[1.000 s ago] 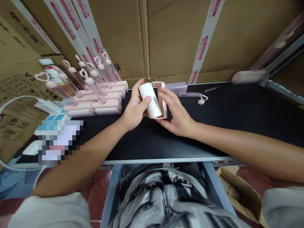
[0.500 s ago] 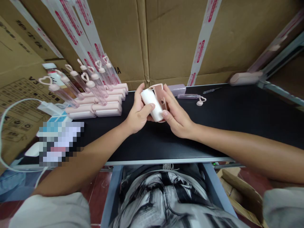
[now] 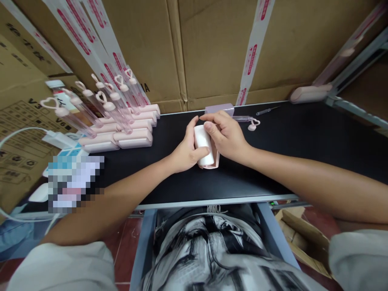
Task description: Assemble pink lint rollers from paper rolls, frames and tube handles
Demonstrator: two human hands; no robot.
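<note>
My left hand [image 3: 187,150] is closed round a white roll [image 3: 202,139], its thumb lying across the front. The roll sits tilted in a pink case [image 3: 216,159], like the head of a lint roller. On the other side, my right hand [image 3: 229,135] grips the case and the roll's upper end, with thumb and forefinger bent over the top. Its palm hides much of the case. Behind the right hand lie a clear handle [image 3: 241,119] with a pink heart-shaped loop [image 3: 254,124] and a lilac translucent cover [image 3: 220,109].
Several pink lint rollers [image 3: 133,138] with upright clear handles stand at the left. Another pink roller [image 3: 309,93] is at the far right, near a thin screwdriver [image 3: 264,111]. A bottle [image 3: 65,99], a power strip [image 3: 68,152] and cables lie left; cardboard [image 3: 209,52] walls the back.
Both hands have brought the roll and case slightly nearer and turned them more upright. My right fingers have moved from the case's side to over the top end. The view has shifted slightly.
</note>
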